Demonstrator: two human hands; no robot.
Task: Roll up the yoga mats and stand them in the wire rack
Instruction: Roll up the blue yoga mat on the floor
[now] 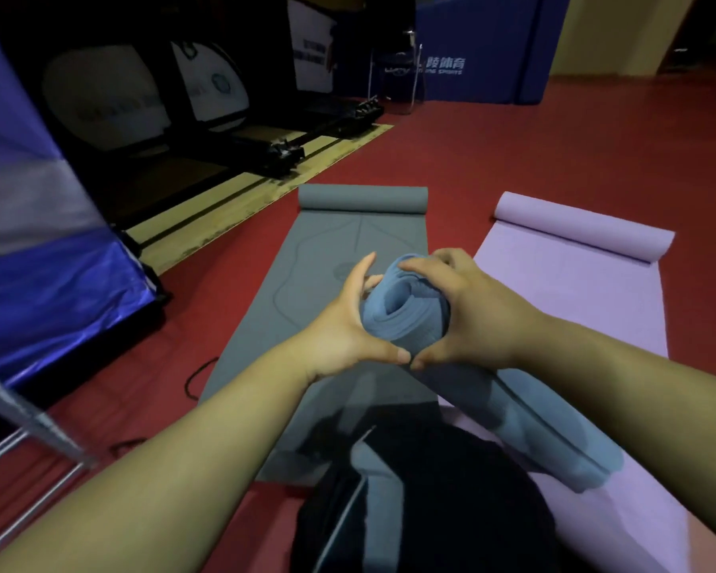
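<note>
Both hands on the rolled blue mat [404, 320], which I'm holding up above the middle of the grey mat [327, 250]. The roll's open end faces me w/ the spiral layers showing. The rest of the roll slopes down and away to the right of the grey mat, its low end over the purple mat [575, 291].

L hand [340, 324]: fingers curled round the left side of the roll's top end, thumb underneath. R hand [472, 316]: same on the right side, fingers hooked over the top edge. Thumb tips touch each other below the roll, so the 2 hands make a ring round it, gripping tight.

Grey mat lies flat on the red floor [513, 150], running away from me, w/ its far end rolled into a short tube [362, 199]. Purple mat lies flat just right of the grey mat, approx. parallel, far end also part-rolled.

Left of the grey mat, at its near end: a black cord [195, 376] on the floor, and further left some shiny metal bars [25, 419]; can't tell if that's the rack. Strip of wood flooring [224, 217] off the grey mat's far left corner. Big blue pad w/ white lettering [480, 55] well beyond its far end. My dark clothing [430, 490] covers the grey mat's near end.
</note>
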